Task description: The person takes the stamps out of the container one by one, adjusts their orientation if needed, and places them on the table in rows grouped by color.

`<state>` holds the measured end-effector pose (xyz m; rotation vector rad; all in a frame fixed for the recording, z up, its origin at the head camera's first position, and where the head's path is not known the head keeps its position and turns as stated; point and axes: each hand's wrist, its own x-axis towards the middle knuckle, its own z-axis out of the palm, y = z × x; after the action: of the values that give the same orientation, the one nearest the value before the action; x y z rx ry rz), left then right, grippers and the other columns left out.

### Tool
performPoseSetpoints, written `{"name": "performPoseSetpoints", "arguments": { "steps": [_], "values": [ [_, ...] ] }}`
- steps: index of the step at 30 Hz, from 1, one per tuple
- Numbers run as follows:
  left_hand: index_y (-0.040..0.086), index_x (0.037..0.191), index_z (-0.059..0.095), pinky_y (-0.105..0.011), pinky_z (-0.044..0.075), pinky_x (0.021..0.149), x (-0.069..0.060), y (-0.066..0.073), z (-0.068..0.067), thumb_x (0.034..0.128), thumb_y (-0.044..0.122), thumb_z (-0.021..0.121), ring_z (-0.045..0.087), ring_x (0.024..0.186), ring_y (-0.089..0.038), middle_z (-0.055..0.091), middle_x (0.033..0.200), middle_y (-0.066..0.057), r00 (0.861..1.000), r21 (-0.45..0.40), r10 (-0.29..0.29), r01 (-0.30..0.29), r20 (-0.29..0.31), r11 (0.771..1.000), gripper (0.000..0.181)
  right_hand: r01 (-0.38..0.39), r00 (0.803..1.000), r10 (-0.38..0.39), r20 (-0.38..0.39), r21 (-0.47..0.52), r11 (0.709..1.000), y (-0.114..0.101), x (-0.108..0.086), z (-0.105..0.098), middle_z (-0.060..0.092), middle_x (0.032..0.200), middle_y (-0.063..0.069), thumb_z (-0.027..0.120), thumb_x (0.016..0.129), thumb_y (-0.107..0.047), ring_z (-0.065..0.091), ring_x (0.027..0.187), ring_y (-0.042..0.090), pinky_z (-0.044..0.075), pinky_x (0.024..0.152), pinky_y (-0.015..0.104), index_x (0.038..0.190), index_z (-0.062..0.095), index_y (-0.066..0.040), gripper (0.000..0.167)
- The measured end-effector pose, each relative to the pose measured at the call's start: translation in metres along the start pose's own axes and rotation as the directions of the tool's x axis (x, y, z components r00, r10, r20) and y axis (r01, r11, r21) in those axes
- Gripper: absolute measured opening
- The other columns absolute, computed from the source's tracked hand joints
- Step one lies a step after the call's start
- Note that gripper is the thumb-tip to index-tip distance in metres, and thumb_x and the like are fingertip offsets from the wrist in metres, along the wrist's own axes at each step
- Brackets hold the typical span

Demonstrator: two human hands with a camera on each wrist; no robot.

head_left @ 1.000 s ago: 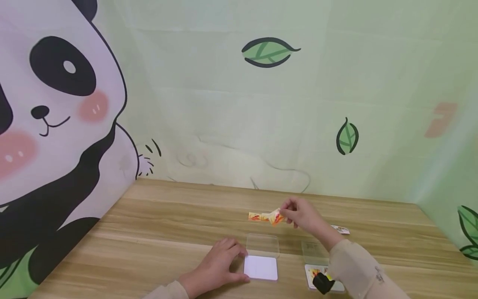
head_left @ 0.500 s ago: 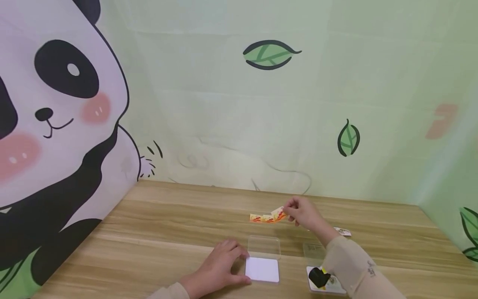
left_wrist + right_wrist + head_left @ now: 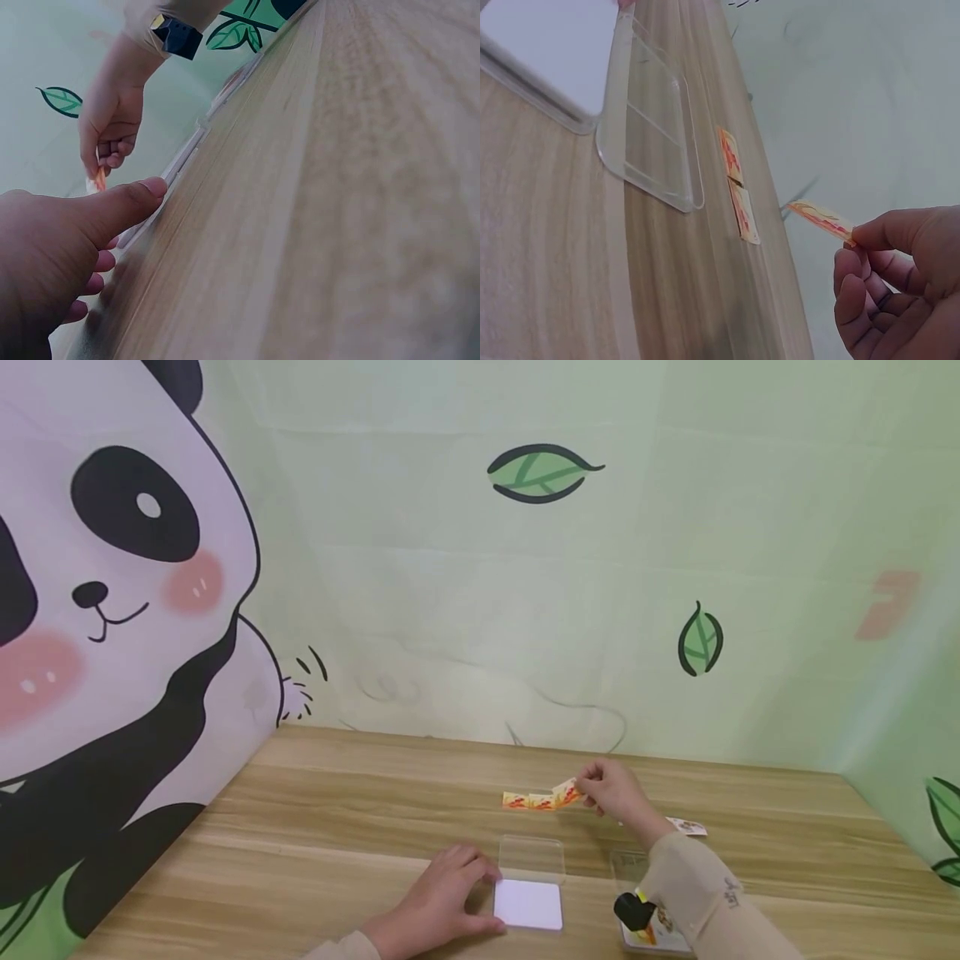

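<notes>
In the head view, my right hand (image 3: 615, 793) pinches a small yellow-and-orange printed card (image 3: 821, 223) between thumb and fingertip, tilted and raised at the right end of a row. Two similar cards, one on the left (image 3: 515, 801) and one in the middle (image 3: 542, 802), lie flat side by side on the wooden table. My left hand (image 3: 442, 893) holds the left side of a flat plastic case (image 3: 527, 904) with a white inside, its thumb at the near corner and fingers at the far one. The case's clear lid (image 3: 532, 858) lies folded back behind it.
A second flat case (image 3: 660, 939) with printed cards in it stands under my right forearm, partly hidden by the sleeve and a black wrist camera (image 3: 633, 910). Behind that forearm lies a white printed piece (image 3: 690, 827). A green panda-print backdrop (image 3: 420, 568) closes off the table's back.
The pinched card has shifted right and turned, uncovering more of the middle card. My left hand has stayed on the case. The whole view has drifted slightly.
</notes>
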<state>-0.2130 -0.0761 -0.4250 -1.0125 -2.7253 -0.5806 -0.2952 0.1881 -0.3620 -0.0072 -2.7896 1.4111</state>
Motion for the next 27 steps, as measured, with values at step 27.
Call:
{"name": "performPoseSetpoints", "arguments": {
  "steps": [27],
  "values": [
    [0.019, 0.104, 0.064, -0.032, 0.043, 0.094, 0.0, -0.001, 0.0, 0.0735, 0.056, 0.075, 0.051, 0.101, -0.01, 0.056, 0.101, 0.01, 1.0, 0.015, 0.001, -0.001, 0.003, 1.0, 0.049, -0.035, 0.998, 0.035, -0.051, 0.002, 0.999, 0.02, 0.012, 0.012, 0.053, 0.054, -0.001, 0.055, 0.081, -0.003, 0.045, 0.046, 0.009, 0.041, 0.046, 0.021, 0.075, 0.06, 0.001, 0.008]
  ]
}}
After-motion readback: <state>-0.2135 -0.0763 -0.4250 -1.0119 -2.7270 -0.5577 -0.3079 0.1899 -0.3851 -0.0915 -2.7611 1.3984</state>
